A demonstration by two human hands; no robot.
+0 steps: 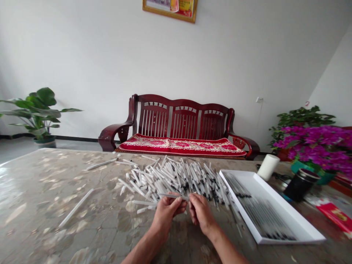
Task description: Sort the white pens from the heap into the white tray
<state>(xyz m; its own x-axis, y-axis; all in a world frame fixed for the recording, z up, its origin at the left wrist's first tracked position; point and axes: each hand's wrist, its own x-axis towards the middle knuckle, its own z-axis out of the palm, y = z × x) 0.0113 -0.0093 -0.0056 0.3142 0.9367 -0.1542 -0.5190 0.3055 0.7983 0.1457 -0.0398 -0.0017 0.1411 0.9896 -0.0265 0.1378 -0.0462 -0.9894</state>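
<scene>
My left hand is closed around a slim pale tube, which lies level across my fingers and points left. The fingers of my right hand pinch the tube's right end. Whether a cap or a separate part sits at that end is too small to tell. Just beyond both hands spreads a large heap of slim translucent white tubes, several with black ends. To the right of my hands is a shallow white box, where thin clear tubes with dark ends lie in rows.
One loose white tube lies on the patterned tabletop at left; a thin stick lies farther back. Behind the box stand a white roll, a black cup and purple flowers. A red packet lies at far right.
</scene>
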